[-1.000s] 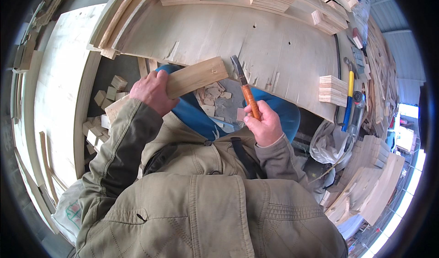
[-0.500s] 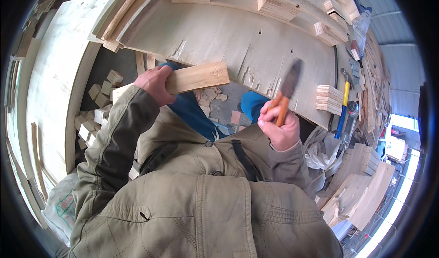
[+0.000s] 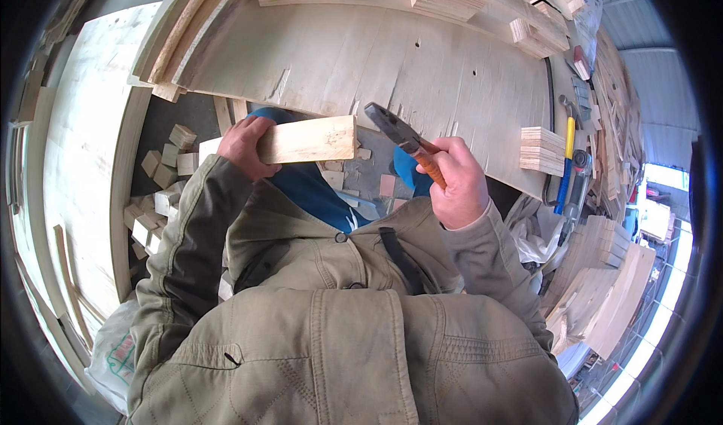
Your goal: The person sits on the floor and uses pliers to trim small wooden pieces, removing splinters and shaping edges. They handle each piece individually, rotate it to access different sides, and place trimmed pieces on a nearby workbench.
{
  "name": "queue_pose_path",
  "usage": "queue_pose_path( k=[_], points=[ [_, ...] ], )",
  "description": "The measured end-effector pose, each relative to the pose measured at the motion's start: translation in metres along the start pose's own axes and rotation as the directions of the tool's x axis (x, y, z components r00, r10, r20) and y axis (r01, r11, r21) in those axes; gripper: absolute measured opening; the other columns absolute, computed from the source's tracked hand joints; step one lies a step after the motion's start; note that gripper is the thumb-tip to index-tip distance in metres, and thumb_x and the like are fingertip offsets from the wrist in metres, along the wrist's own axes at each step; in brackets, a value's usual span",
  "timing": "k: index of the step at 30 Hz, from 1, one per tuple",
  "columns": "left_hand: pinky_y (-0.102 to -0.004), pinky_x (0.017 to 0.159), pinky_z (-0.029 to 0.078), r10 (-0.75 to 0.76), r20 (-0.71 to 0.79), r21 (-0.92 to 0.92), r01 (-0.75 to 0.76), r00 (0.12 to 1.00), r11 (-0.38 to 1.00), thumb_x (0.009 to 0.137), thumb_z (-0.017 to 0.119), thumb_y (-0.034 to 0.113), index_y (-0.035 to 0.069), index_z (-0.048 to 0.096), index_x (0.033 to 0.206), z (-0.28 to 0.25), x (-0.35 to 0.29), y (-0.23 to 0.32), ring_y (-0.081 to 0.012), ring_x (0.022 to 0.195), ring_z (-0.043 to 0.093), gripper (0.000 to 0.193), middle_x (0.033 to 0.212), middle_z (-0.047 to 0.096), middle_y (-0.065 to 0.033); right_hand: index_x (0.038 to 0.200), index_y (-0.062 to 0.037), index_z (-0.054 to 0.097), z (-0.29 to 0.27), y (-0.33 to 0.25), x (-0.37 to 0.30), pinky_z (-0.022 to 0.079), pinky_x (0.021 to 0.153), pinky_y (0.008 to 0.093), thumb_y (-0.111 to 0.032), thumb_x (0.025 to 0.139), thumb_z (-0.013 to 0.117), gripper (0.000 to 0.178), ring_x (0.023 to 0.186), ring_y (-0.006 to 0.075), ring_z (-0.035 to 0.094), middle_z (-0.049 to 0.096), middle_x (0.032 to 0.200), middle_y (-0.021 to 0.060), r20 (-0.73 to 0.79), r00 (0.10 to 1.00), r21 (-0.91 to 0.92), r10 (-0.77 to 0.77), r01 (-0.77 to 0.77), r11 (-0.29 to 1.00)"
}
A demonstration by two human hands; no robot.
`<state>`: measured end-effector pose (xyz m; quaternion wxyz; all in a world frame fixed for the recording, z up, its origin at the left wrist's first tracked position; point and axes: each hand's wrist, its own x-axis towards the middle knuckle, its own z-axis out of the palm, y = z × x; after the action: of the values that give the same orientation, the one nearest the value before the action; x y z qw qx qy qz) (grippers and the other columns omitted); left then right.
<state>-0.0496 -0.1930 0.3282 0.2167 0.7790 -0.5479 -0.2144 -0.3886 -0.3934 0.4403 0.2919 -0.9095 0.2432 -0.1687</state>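
My left hand (image 3: 247, 148) grips a pale wooden board (image 3: 312, 140) around its left part, holding it level above my lap with its end pointing right. In my right hand (image 3: 458, 184) are pliers (image 3: 399, 131) with orange handles and dark jaws. The jaws point up and left and stand just right of the board's end, apart from it. My fingers wrap round the handles, so part of them is hidden.
A plywood workbench (image 3: 331, 56) stretches ahead, with laminated wood blocks (image 3: 542, 150) on it. At its right lie a hammer (image 3: 568, 142) with a yellow and blue handle and wood offcuts. Small wood blocks (image 3: 154, 165) are heaped on the floor at left.
The pliers have swung from pointing up and right to pointing up and left, nearer the board's end. The board has shifted slightly left and turned to show a broader face.
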Motion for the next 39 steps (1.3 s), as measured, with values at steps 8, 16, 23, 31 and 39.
queue_pose_path(
  k=[8,16,23,31,39],
  points=[
    [-0.0465,0.090,0.056,-0.006,0.036,-0.073,0.009,0.999,0.997,0.058,0.092,0.019,0.010,0.068,0.120,-0.007,0.001,0.006,-0.0387,0.103,0.067,0.067,0.104,0.067,-0.0147,0.092,-0.0025,0.065,-0.006,0.003,0.004,0.054,0.091,0.0467,0.002,0.079,0.072,0.015,0.103,0.0345,0.066,0.063,0.116,0.0133,0.063,0.981,-0.308,-0.185,0.195,0.931],
    [-0.0483,0.084,0.056,0.072,0.052,0.049,-0.074,0.996,0.996,0.059,0.087,0.018,0.009,0.067,0.108,-0.031,0.001,0.025,-0.0400,0.097,0.068,0.053,0.098,0.067,-0.0152,0.096,-0.0041,0.067,-0.013,0.008,0.006,0.051,0.092,0.0464,-0.002,0.082,0.069,0.014,0.107,0.0348,0.064,0.062,0.119,0.0134,0.192,0.965,-0.442,-0.177,0.246,0.863],
    [-0.0485,0.083,0.056,0.064,0.109,0.061,-0.071,0.992,0.996,0.057,0.086,0.016,0.006,0.068,0.105,-0.040,-0.005,0.034,-0.0414,0.095,0.068,0.052,0.097,0.068,-0.0160,0.088,-0.0055,0.065,-0.006,0.003,0.005,0.051,0.088,0.0451,-0.014,0.088,0.070,0.010,0.103,0.0291,0.062,0.061,0.115,0.0112,0.245,0.952,-0.480,-0.185,0.284,0.830],
    [-0.0489,0.085,0.057,0.028,0.138,0.089,-0.041,0.990,0.995,0.057,0.087,0.016,0.006,0.068,0.105,-0.045,-0.008,0.040,-0.0414,0.096,0.068,0.053,0.098,0.068,-0.0162,0.087,-0.0073,0.064,-0.005,0.002,0.003,0.053,0.079,0.0420,-0.017,0.087,0.075,0.014,0.096,0.0266,0.064,0.059,0.104,0.0091,0.265,0.943,-0.485,-0.200,0.310,0.818],
    [-0.0501,0.083,0.056,0.071,0.127,0.128,-0.087,0.989,0.988,0.055,0.085,0.014,0.008,0.069,0.104,-0.048,-0.008,0.045,-0.0418,0.095,0.068,0.052,0.097,0.068,-0.0147,0.084,-0.0076,0.062,-0.006,0.004,-0.003,0.055,0.070,0.0423,-0.012,0.085,0.074,0.013,0.085,0.0277,0.065,0.055,0.092,0.0090,0.296,0.940,-0.427,-0.167,0.287,0.858]
  ],
)
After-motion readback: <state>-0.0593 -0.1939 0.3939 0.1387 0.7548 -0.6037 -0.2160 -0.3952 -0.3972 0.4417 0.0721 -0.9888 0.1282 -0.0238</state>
